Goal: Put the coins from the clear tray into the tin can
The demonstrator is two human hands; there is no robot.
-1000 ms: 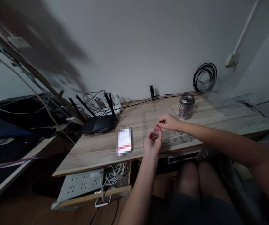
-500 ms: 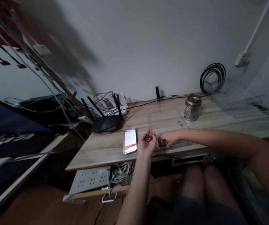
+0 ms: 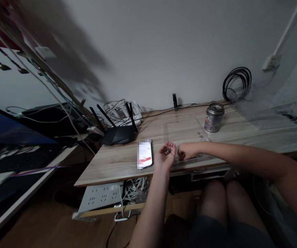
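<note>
My left hand [image 3: 163,161] is turned palm up with its fingers curled, cupping a few small coins [image 3: 167,151]. Just right of it, my right hand [image 3: 189,150] reaches down to the near side of a clear shallow tray [image 3: 165,132] on the desk. Its fingers are bent together, and whatever lies between them is hidden. More loose coins [image 3: 199,133] lie in the tray's right part, beyond my right forearm. Behind them stands a round metal tin [image 3: 214,119] with a printed cartoon and a slot in its lid.
A lit phone [image 3: 144,155] lies left of my left hand. Farther left is a black router [image 3: 119,135] with raised antennas. A small black bottle [image 3: 174,102] stands by the wall, near a coiled black cable [image 3: 237,84]. A power strip [image 3: 100,197] sits below the desk edge.
The view has shifted slightly. My left fingers have curled a little more around the coins. My right hand stays low at the tray's near side, its fingers slightly more tucked in.
</note>
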